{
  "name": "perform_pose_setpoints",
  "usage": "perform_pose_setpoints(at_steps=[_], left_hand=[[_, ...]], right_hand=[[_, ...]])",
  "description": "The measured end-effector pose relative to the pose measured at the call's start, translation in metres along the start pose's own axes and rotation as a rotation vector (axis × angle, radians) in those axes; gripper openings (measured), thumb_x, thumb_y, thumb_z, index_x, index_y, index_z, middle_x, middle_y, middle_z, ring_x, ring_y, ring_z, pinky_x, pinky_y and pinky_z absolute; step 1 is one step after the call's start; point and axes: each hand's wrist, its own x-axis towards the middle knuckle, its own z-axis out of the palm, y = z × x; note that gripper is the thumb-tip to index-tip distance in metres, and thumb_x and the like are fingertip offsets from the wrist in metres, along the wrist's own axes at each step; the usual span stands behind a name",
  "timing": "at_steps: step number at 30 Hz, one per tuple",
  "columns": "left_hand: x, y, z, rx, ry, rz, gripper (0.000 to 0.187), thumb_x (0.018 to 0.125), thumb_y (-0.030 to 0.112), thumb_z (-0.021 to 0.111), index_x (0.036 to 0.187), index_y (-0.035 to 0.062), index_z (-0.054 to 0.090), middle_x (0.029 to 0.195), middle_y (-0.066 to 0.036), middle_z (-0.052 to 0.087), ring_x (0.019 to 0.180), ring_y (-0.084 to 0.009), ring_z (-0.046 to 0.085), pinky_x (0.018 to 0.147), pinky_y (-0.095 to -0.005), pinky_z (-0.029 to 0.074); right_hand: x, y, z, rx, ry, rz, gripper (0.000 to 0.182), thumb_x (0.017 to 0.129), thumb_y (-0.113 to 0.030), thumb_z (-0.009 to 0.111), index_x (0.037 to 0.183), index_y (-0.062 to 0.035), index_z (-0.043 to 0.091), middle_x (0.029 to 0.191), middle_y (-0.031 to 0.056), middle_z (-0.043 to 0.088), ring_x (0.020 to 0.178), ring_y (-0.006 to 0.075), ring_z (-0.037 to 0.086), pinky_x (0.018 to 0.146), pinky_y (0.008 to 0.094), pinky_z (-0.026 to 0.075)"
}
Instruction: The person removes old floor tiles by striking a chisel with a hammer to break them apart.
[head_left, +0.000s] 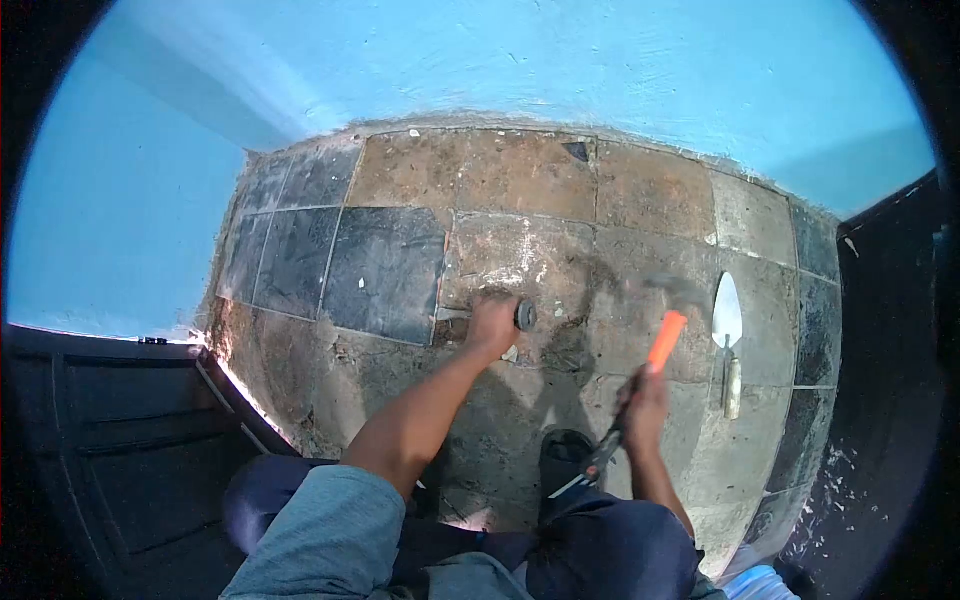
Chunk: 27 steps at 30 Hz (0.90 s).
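My left hand (pixel 493 325) is closed around a chisel (pixel 525 315), whose round end sticks out on the right. Its flat metal blade points left, at the right edge of a dark tile (pixel 385 270). Over the floor to the right, my right hand (pixel 643 408) grips a hammer (pixel 667 340) with an orange and black handle. The hammer's metal head is blurred and raised above the floor. A trowel (pixel 728 320) lies flat to the right of the hammer, blade toward the wall.
Blue walls (pixel 500 60) border the floor at the back and left. A dark panelled door (pixel 140 440) stands at the lower left. Dark tiles (pixel 815 330) run along the right side. My knees and a shoe (pixel 565 450) are at the bottom.
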Motion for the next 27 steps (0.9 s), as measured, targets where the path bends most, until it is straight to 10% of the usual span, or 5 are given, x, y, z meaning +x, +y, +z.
perform_pose_setpoints(at_steps=[7,12,14,27], left_hand=[[-0.006,0.006,-0.018,-0.018,0.043,0.003,0.035,0.073,0.011,0.079,0.106,0.0069,0.068,0.100,-0.017,0.071,0.105,-0.0358,0.065,0.097,-0.0551,0.041],[-0.006,-0.001,-0.006,-0.015,-0.011,0.055,0.033,0.075,0.013,0.078,0.106,0.0068,0.067,0.099,-0.016,0.071,0.103,-0.0364,0.065,0.098,-0.0558,0.041],[-0.009,-0.006,-0.003,-0.019,-0.011,0.052,0.032,0.076,0.014,0.077,0.105,0.0071,0.067,0.098,-0.016,0.071,0.101,-0.0365,0.066,0.098,-0.0556,0.041],[-0.041,0.017,0.008,0.050,-0.011,0.056,0.029,0.080,0.012,0.072,0.108,0.0077,0.069,0.108,-0.017,0.068,0.105,-0.0359,0.065,0.097,-0.0548,0.042]], right_hand=[[-0.001,-0.004,-0.013,0.064,0.210,-0.489,0.045,0.107,-0.047,0.044,0.083,-0.0103,0.052,0.059,-0.0001,0.047,0.049,0.0134,0.047,0.045,0.0275,0.039],[-0.012,0.089,0.042,-0.423,-0.346,-0.096,0.039,0.108,-0.039,0.046,0.090,-0.0047,0.053,0.063,0.0012,0.049,0.050,0.0137,0.052,0.044,0.0307,0.043],[-0.024,0.047,0.048,-0.270,-0.358,0.186,0.033,0.106,-0.034,0.051,0.096,-0.0030,0.056,0.066,0.0017,0.051,0.057,0.0135,0.056,0.048,0.0306,0.043],[0.001,0.056,-0.001,-0.201,-0.191,0.189,0.036,0.108,-0.040,0.046,0.091,-0.0089,0.050,0.061,0.0006,0.047,0.045,0.0125,0.047,0.041,0.0290,0.041]])
